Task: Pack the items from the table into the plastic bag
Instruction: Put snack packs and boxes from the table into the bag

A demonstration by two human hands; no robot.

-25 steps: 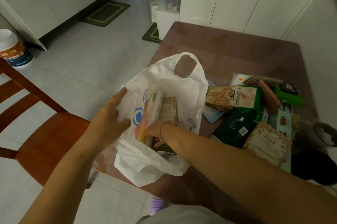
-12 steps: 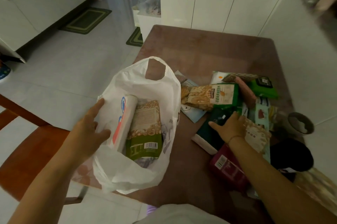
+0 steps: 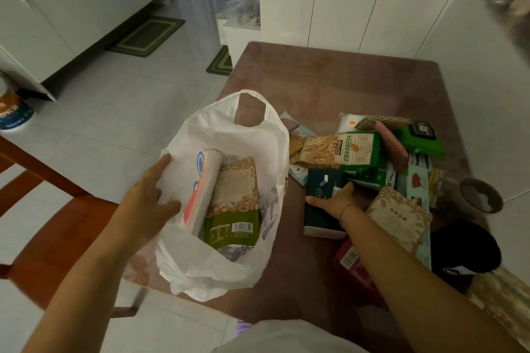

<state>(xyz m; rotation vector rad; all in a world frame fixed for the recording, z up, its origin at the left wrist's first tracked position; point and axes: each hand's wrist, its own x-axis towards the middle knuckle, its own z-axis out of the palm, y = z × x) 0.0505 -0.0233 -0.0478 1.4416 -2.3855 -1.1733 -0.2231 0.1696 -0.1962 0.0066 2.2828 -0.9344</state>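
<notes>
A white plastic bag (image 3: 218, 134) lies open on the brown table (image 3: 329, 85) at its left edge. Inside it are a white roll-shaped pack (image 3: 205, 189) and a green and beige packet (image 3: 233, 203). My left hand (image 3: 146, 200) holds the bag's left rim, keeping the mouth open. My right hand (image 3: 334, 199) grips a dark green pack (image 3: 321, 183) that lies on the table just right of the bag. Behind it sits a pile of packets, among them a green and beige snack bag (image 3: 335, 151) and a beige patterned pack (image 3: 398, 217).
A dark red pack (image 3: 351, 263) lies under my right forearm. A black round object (image 3: 464, 249) and a grey dish (image 3: 481, 194) stand at the table's right edge. A wooden chair (image 3: 54, 238) is left of the table. White cabinets stand behind the table.
My right hand left the bag, crossed to the pile and closed on the dark green pack. My left hand stayed on the bag's rim.
</notes>
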